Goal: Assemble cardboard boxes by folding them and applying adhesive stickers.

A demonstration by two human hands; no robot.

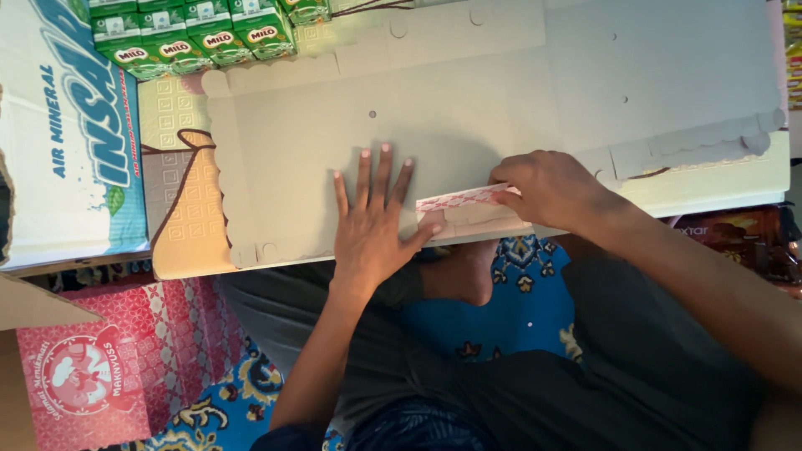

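The person is sitting cross-legged on a blue patterned mat (518,321), working on a large flattened grey cardboard box blank (468,108) that is lying unfolded across a low surface just ahead of the knees. The left hand (373,224) is lying palm-down on the blank, fingers (364,175) spread and released, pressing the sheet flat beside the near edge. The right hand (547,188) is curling over a narrow edge flap (464,205), which is showing its red-and-white printed side; the fingers are grasping that flap and bending it up along its crease, the left thumb touching its near end.

Judgement: the step in hand appears to be folding the near flap of the blank. The next move is likely calling for firm pressure along the crease while the left hand is holding the sheet against sliding.

A row of green drink cartons (192,33) is standing at the far left of the blank. A white and blue water box (75,134) is lying to the left, and a red printed cardboard box (92,376) is sitting near the left knee.
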